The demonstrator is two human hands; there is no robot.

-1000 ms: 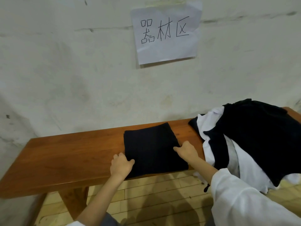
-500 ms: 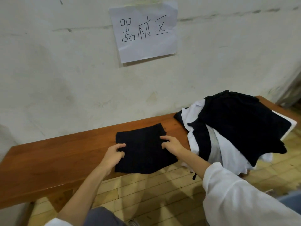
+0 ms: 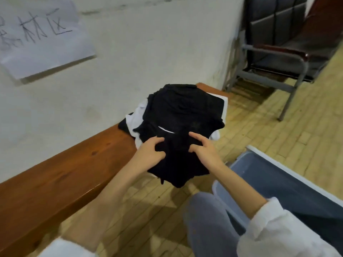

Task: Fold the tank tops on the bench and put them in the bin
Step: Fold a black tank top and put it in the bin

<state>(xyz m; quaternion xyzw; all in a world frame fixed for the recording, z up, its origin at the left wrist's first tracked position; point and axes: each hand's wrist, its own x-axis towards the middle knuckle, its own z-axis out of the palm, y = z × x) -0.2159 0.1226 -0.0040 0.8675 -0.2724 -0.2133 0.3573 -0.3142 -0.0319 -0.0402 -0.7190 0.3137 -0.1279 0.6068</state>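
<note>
In the head view, the left hand (image 3: 148, 154) and right hand (image 3: 205, 153) are gripping the folded black fabric tank top (image 3: 178, 169), fingers curled into its two sides. Beyond the fingertips, a heap of black and white garments (image 3: 185, 108) is lying on the brown wooden bench (image 3: 55, 173). Below the right fingers, the blue plastic bin (image 3: 269, 177) is standing on the floor.

Plain equipment-storage or utility room, long wooden bench (image 3: 55, 179) set against scuffed whitewashed wall (image 3: 148, 43), handwritten paper sign (image 3: 42, 43) taped above bench, metal-framed padded chair (image 3: 278, 43) beyond bench's far end, wood-block floor (image 3: 278, 127) below bench, blue plastic bin (image 3: 259, 169) beside bench.
</note>
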